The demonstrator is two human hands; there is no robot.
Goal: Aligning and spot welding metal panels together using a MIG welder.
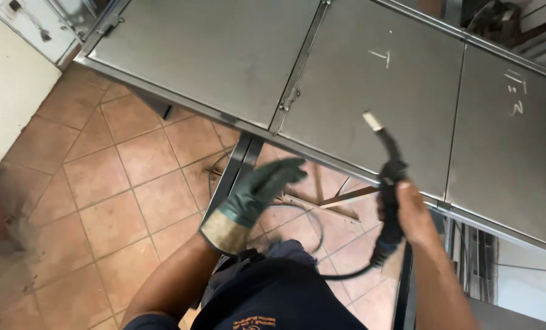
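A dark green glove with a tan cuff is covering the left hand (258, 198), which is showing up against the reddish-brown floor tiles (111, 183) with their pale grout lines below the grey steel cabinet (346, 79). The bare right hand (415, 214) is gripping a black welding torch (388, 195) whose tip is showing pale brass against the cabinet's dull grey doors. White chalk marks are standing out on those doors. Left of the cabinet, a cream wall (10, 91) is showing.
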